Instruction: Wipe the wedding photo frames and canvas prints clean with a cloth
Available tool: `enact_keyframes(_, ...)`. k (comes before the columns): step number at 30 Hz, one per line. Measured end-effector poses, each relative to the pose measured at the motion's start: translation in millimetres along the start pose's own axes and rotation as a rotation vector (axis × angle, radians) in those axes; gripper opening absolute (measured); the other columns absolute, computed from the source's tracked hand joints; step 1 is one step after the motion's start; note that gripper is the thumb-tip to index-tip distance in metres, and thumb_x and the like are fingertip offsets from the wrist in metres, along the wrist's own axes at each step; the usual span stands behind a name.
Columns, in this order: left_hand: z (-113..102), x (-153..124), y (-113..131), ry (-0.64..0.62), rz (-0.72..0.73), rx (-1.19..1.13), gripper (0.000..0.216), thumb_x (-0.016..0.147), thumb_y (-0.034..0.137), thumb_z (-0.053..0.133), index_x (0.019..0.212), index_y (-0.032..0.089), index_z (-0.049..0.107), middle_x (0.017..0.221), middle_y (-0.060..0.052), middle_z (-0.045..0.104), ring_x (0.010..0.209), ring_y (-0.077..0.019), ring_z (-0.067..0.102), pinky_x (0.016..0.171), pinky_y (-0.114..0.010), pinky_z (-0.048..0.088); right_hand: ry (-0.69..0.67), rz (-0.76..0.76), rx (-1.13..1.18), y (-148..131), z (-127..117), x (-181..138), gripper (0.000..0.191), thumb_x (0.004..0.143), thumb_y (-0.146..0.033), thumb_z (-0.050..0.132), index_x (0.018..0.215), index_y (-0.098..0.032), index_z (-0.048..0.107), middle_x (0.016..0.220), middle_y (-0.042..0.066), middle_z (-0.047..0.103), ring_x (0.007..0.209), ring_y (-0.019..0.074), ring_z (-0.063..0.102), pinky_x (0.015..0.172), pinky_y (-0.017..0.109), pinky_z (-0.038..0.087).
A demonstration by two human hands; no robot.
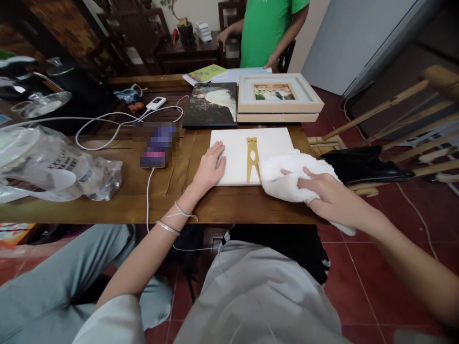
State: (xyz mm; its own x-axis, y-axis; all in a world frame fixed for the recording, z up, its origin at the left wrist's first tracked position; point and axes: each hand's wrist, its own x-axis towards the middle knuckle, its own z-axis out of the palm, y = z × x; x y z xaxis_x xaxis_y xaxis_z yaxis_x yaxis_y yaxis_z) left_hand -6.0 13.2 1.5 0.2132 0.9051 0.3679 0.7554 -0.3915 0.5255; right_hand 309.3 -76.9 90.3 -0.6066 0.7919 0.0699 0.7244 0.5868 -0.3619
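Observation:
A flat white board (231,148) lies on the wooden table in front of me. On its face is a narrow gold cutout shape (252,152) with an oval hole and two legs at the bottom. My left hand (211,167) rests flat on the board's left edge, fingers stretched out and holding nothing. My right hand (322,191) grips a bunched white cloth (287,174), which covers the board's lower right corner. The cloth hangs a little past the table's front edge.
Behind the board are a dark picture panel (211,105) and stacked light-wood frames (281,98). A phone (159,148) with a white cable lies left, near a clear plastic bag (60,165). A person in a green shirt (267,33) stands across the table; someone's grey-trousered leg (68,282) is at left.

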Motion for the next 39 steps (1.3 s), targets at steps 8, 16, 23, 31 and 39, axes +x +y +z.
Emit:
enact_keyframes(8, -0.4, 0.3, -2.1, -0.001, 0.003, 0.002, 0.042, 0.094, 0.018, 0.049, 0.133, 0.015, 0.066, 0.151, -0.013, 0.059, 0.147, -0.0283, 0.05, 0.126, -0.052, 0.037, 0.109, 0.045, 0.045, 37.7, -2.4, 59.4, 0.009, 0.068, -0.019, 0.049, 0.066, -0.027, 0.044, 0.066, 0.004, 0.059, 0.073, 0.0281, 0.06, 0.072, 0.041, 0.045)
enact_keyframes(16, -0.3, -0.5, -2.0, 0.001, 0.0, 0.001, 0.043, 0.094, 0.018, 0.049, 0.133, 0.014, 0.066, 0.151, -0.014, 0.059, 0.146, -0.0281, 0.051, 0.126, -0.051, 0.038, 0.218, 0.133, 0.009, 57.2, 0.9, 117.5, 0.018, 0.074, -0.018, 0.049, 0.065, -0.028, 0.038, 0.072, 0.008, 0.064, 0.079, 0.0278, 0.055, 0.08, 0.043, 0.044)
enact_keyframes(23, 0.4, -0.4, 0.5, -0.009, 0.0, 0.008, 0.044, 0.095, 0.017, 0.048, 0.135, 0.012, 0.065, 0.152, -0.015, 0.058, 0.148, -0.0298, 0.049, 0.126, -0.051, 0.037, 0.11, 0.044, -0.001, 19.0, 8.0, 45.5, 0.011, 0.066, -0.017, 0.048, 0.068, -0.027, 0.045, 0.064, 0.005, 0.062, 0.068, 0.0301, 0.059, 0.095, 0.052, 0.045)
enact_keyframes(31, 1.2, 0.0, -1.0, 0.005, 0.014, 0.01, 0.043, 0.094, 0.017, 0.048, 0.133, 0.011, 0.066, 0.151, -0.015, 0.059, 0.147, -0.0292, 0.05, 0.126, -0.051, 0.037, 0.043, 0.069, 0.011, 10.1, -2.2, 14.6, 0.008, 0.068, -0.02, 0.047, 0.068, -0.025, 0.052, 0.067, 0.004, 0.059, 0.078, 0.0284, 0.061, 0.076, 0.038, 0.046)
enact_keyframes(39, 0.3, -0.3, -4.7, 0.006, 0.017, -0.001, 0.043, 0.095, 0.02, 0.049, 0.133, 0.012, 0.066, 0.151, -0.015, 0.06, 0.146, -0.0294, 0.051, 0.125, -0.053, 0.038, 0.203, 0.13, -0.006, 57.0, 6.6, 102.4, 0.012, 0.071, -0.015, 0.048, 0.068, -0.025, 0.053, 0.074, 0.009, 0.066, 0.076, 0.0294, 0.06, 0.076, 0.041, 0.045)
